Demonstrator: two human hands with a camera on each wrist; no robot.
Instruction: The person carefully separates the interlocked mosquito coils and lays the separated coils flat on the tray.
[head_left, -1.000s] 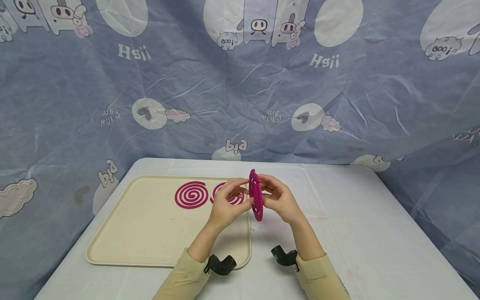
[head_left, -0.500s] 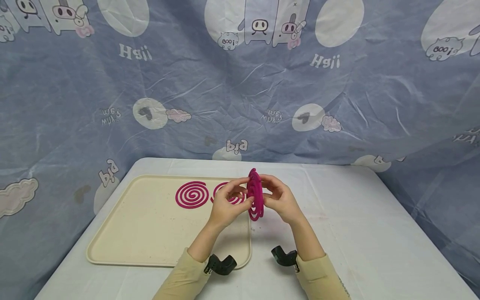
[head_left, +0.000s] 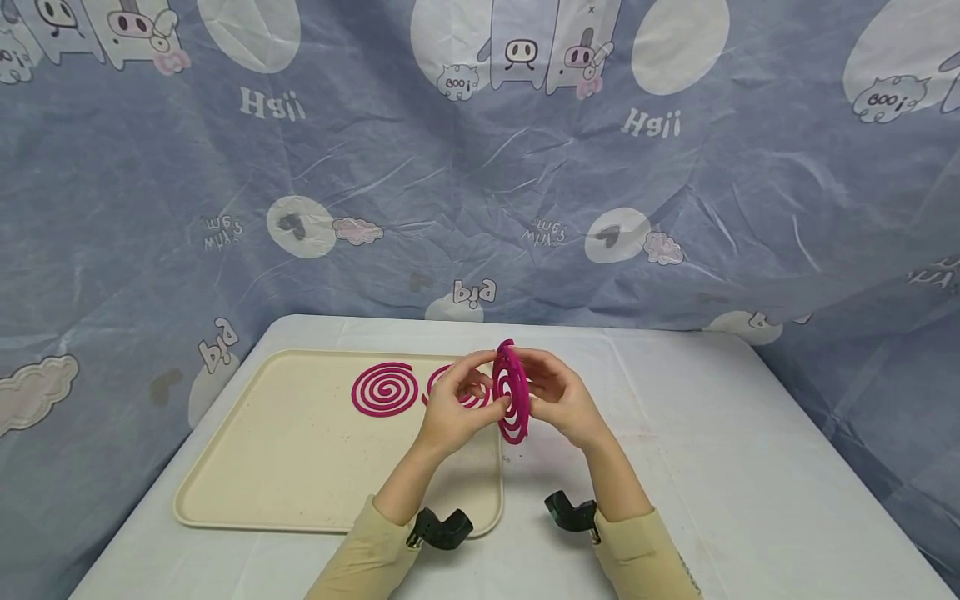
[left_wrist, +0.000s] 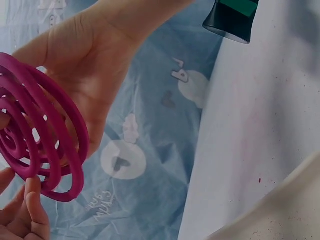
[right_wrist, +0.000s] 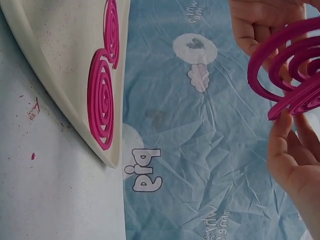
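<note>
In the head view my left hand (head_left: 450, 415) and right hand (head_left: 567, 406) hold a pair of magenta mosquito coils (head_left: 523, 393) upright between them, above the tray's right edge. The left thumb and fingers pinch the left side, and the right fingers grip the far side. Both wrist views show the held mosquito coils (left_wrist: 75, 170) as overlapping spirals, partly apart at the edge. On the tray lie two more coils: a fully visible mosquito coil (head_left: 385, 389) and, partly hidden behind my left hand, another mosquito coil (head_left: 430, 386).
A cream tray (head_left: 300, 475) covers the left half of the white table (head_left: 697, 467). Small crumbs lie on it. A patterned blue cloth (head_left: 480, 167) hangs behind and at the sides. Black wrist cameras (head_left: 442, 530) sit at both cuffs.
The held mosquito coils have turned a little, so more of the spiral's face shows to the left and the layers stand slightly apart. Both hands stay nearly in place.
</note>
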